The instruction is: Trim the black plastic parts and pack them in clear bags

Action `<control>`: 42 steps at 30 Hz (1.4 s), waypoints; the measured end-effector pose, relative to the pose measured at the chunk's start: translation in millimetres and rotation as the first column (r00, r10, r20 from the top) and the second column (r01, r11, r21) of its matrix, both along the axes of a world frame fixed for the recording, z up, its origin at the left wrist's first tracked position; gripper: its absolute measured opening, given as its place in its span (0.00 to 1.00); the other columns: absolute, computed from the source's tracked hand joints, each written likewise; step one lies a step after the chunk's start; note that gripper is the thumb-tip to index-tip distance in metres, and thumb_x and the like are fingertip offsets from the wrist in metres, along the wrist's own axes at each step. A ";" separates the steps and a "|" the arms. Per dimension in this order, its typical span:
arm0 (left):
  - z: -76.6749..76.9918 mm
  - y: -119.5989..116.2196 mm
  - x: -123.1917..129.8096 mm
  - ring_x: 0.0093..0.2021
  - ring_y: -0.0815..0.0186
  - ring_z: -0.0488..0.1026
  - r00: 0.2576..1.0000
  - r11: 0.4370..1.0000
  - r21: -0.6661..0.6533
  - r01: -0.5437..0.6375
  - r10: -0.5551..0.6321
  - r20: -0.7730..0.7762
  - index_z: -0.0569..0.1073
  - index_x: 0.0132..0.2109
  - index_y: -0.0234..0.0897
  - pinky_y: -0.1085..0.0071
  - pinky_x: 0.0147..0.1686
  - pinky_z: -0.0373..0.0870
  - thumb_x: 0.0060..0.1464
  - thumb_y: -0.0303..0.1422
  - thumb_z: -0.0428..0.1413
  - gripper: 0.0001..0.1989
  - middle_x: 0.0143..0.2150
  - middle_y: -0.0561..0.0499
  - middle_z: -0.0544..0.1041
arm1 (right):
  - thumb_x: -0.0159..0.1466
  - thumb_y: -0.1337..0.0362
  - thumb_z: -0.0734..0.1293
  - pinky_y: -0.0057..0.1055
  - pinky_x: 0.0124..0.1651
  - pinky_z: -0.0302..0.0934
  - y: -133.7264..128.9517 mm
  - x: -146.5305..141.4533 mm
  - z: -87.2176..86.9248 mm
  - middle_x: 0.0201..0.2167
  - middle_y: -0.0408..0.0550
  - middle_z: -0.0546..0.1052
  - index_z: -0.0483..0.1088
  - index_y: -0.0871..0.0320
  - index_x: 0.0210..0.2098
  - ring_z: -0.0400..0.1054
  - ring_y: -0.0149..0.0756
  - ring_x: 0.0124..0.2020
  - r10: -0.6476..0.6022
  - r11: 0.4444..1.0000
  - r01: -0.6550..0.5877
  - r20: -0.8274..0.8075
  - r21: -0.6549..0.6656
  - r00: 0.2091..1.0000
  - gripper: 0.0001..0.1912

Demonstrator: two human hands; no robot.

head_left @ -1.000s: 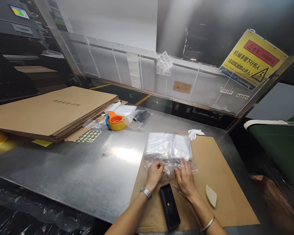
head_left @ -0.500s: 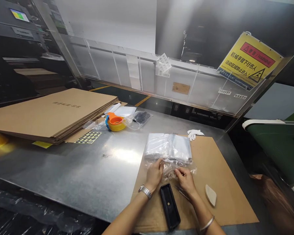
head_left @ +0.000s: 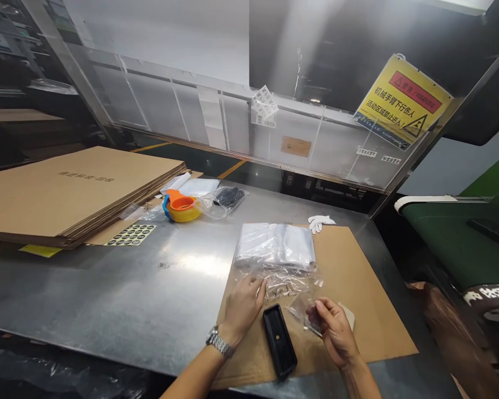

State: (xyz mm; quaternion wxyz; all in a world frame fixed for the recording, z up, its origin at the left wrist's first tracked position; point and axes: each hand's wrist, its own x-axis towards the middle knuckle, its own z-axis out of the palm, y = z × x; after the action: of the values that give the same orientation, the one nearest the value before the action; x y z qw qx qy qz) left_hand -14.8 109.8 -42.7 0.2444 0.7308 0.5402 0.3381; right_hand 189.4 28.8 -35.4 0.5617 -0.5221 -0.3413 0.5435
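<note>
My right hand (head_left: 330, 327) pinches a small clear plastic bag (head_left: 299, 309) between thumb and fingers, above the cardboard sheet (head_left: 370, 310). Partly behind that hand lies a pale, flat, rounded piece (head_left: 348, 317). My left hand (head_left: 243, 307) hovers at the near left edge of a pile of clear plastic bags (head_left: 260, 246), its fingers loosely bent and apart, with nothing visible in them. Crinkled clear film (head_left: 291, 281) spreads along the pile's near side. Between my hands sits a long black tray (head_left: 279, 341) with a small gold-coloured spot inside.
On the metal table (head_left: 174, 299) are stacked flat cartons (head_left: 83, 194), a sheet of round stickers (head_left: 131, 235), an orange and yellow tape dispenser (head_left: 182, 206) and a bagged black item (head_left: 229, 197). A white glove (head_left: 321, 223) lies at the cardboard's far edge. A green conveyor (head_left: 461, 238) stands right.
My right hand has moved right and toward me, lifting a small clear bag from the film. My left hand has drawn back to the left. The whole view has shifted slightly.
</note>
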 end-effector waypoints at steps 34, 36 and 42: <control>-9.8 -63.7 0.4 0.37 0.64 0.70 0.753 0.928 -0.350 0.129 0.138 0.644 0.73 0.35 0.35 0.71 0.39 0.64 0.52 0.36 0.54 0.09 0.34 0.48 0.75 | 0.46 0.41 0.68 0.20 0.13 0.36 -8.3 -46.9 5.5 0.11 0.29 0.51 0.58 0.56 0.22 0.39 0.18 0.10 0.159 0.965 -0.155 0.003 -0.213 0.987 0.26; -11.3 -61.4 -2.5 0.34 0.65 0.69 0.734 0.928 -0.362 0.086 0.186 0.653 0.72 0.35 0.35 0.72 0.35 0.65 0.52 0.37 0.53 0.09 0.32 0.49 0.74 | 0.47 0.42 0.68 0.21 0.12 0.36 -4.4 -44.0 2.5 0.11 0.30 0.52 0.59 0.57 0.22 0.39 0.19 0.10 0.190 0.961 -0.171 0.066 -0.219 0.980 0.25; -9.5 -61.6 -4.1 0.22 0.70 0.65 0.706 0.916 -0.390 0.091 0.216 0.675 0.69 0.29 0.33 0.75 0.23 0.63 0.50 0.39 0.55 0.12 0.21 0.54 0.68 | 0.50 0.45 0.68 0.30 0.33 0.60 -0.8 -37.3 3.4 0.30 0.46 0.69 0.70 0.59 0.33 0.64 0.34 0.31 0.015 1.000 -0.004 0.406 -0.028 0.914 0.24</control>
State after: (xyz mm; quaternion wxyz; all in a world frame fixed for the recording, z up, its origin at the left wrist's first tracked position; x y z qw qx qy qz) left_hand -18.9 48.2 -52.2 0.5621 0.4616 0.4870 0.4835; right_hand 152.1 27.9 -32.0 0.4688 -0.6294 -0.4459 0.4305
